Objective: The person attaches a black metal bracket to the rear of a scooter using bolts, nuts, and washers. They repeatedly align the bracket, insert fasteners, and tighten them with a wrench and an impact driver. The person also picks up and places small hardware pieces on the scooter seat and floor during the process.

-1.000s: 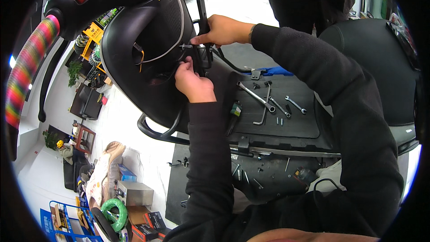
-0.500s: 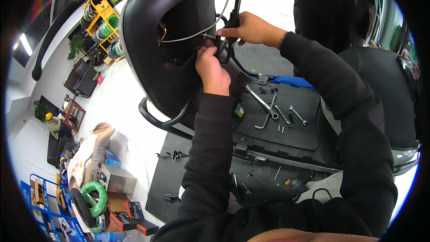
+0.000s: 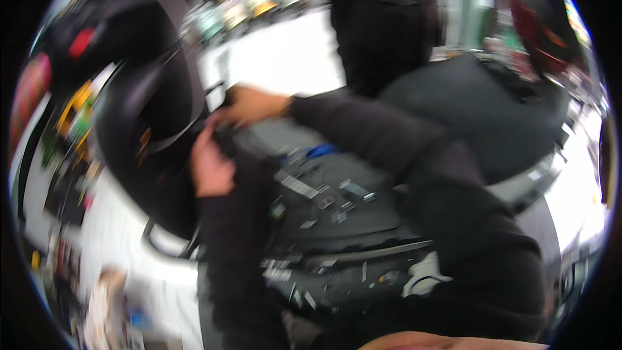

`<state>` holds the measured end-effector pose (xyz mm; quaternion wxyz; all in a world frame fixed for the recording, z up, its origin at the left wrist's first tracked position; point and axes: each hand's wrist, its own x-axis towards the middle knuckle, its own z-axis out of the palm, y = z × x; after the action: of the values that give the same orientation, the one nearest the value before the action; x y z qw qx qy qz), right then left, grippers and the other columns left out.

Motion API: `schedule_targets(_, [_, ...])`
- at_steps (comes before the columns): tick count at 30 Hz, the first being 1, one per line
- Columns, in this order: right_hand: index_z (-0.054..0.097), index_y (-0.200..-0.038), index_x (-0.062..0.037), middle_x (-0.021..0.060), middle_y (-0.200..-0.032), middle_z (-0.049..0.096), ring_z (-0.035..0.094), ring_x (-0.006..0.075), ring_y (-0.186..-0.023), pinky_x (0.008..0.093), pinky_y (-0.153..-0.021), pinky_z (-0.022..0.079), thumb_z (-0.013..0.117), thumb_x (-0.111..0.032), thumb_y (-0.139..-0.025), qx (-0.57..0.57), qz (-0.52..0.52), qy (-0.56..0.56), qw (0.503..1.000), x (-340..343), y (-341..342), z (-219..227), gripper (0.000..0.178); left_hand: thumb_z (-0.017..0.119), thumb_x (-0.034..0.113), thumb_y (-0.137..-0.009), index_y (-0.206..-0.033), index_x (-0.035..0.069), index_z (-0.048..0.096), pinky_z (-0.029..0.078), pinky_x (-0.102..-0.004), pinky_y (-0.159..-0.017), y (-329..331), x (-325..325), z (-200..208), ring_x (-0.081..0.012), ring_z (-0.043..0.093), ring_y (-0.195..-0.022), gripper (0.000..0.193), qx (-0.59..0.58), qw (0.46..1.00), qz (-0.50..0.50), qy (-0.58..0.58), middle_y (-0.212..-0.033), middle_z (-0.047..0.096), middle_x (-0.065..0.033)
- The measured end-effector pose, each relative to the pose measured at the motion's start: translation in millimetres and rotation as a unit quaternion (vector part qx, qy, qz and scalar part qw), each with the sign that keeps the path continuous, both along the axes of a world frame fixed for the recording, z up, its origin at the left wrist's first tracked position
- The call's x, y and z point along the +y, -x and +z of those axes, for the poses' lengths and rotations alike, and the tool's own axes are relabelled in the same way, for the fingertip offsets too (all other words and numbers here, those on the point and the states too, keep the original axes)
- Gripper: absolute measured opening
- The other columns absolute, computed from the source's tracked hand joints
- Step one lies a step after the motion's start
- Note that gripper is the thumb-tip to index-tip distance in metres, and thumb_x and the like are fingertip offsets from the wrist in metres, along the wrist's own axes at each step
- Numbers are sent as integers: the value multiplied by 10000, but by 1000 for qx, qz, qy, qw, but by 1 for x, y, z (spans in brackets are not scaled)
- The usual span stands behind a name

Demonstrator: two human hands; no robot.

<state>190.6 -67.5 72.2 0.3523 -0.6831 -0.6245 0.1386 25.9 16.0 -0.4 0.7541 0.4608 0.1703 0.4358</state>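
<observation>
Motion smears the whole view. My right hand point(image 3: 258, 105) is closed around a black bracket point(image 3: 225, 83) beside the scooter's dark front panel point(image 3: 123, 168). Just below and left of it, my left hand point(image 3: 212, 165) has its fingers curled up toward the bracket's lower end; what they pinch is too blurred to make out. A pale cable point(image 3: 173, 137) loops across the panel's hollow, left of both hands. Wrenches point(image 3: 299, 186) and small metal pieces lie on the black footboard point(image 3: 350, 225), to the right of my left forearm.
A blue cloth point(image 3: 322, 150) lies at the footboard's far edge. The scooter's black seat point(image 3: 453, 116) is at the right. Beyond it stands a person in dark clothes point(image 3: 382, 32). Loose hardware and a pale cloth point(image 3: 426, 275) lie nearest me. Several scooters point(image 3: 260, 3) line the back.
My view has swung to the right, so the hands and front panel appear farther left and more of the seat shows. Both hands remain at the bracket.
</observation>
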Motion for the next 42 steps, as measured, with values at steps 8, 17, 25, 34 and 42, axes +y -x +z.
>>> schedule_targets(8, [751, -1001, 51, 146, -840, 753, 733, 231, -702, 364, -615, 584, 855, -296, -842, 198, 79, -124, 969, -11, 24, -3, 396, 619, 276, -1042, -1249, 51, 687, 479, -312, -1015, 25, 54, -12, -179, 650, -1170, 312, 21, 998, -2, 67, -1238, 706, -50])
schedule_targets(17, [711, -1044, 95, 190, -895, 743, 751, 279, -736, 381, -568, 622, 852, -200, -848, 239, 69, -118, 961, -14, 24, -5, 381, 589, 358, -1056, -1355, 61, 647, 404, -332, -1125, 17, 84, -18, -213, 616, -1254, 425, 28, 992, 23, 117, -1353, 674, -67])
schedule_targets(25, [736, -934, 49, 163, -769, 742, 749, 255, -650, 376, -577, 588, 827, -273, -878, 253, 39, -87, 963, -8, 27, -13, 340, 626, 383, -1037, -1273, 113, 698, 432, -297, -1046, 16, 91, -24, -170, 632, -1193, 366, 97, 990, 2, 99, -1289, 700, -31])
schedule_targets(34, [731, -775, 48, 184, -748, 737, 758, 301, -743, 416, -673, 582, 895, -342, -755, 149, 19, -179, 972, 8, 30, -19, 423, 622, 367, -1039, -1252, 106, 686, 438, -256, -970, 33, 65, -10, -130, 630, -1120, 343, 128, 990, 21, 64, -1222, 703, 4])
schedule_targets(42, [761, -725, 11, 120, -622, 709, 703, 212, -571, 372, -572, 564, 863, -550, -780, 83, 11, -119, 989, 13, 6, -15, 573, 614, 190, -1050, -1105, 107, 694, 505, -311, -819, 7, 31, -5, -163, 644, -911, 127, -23, 992, -73, 96, -979, 678, -20])
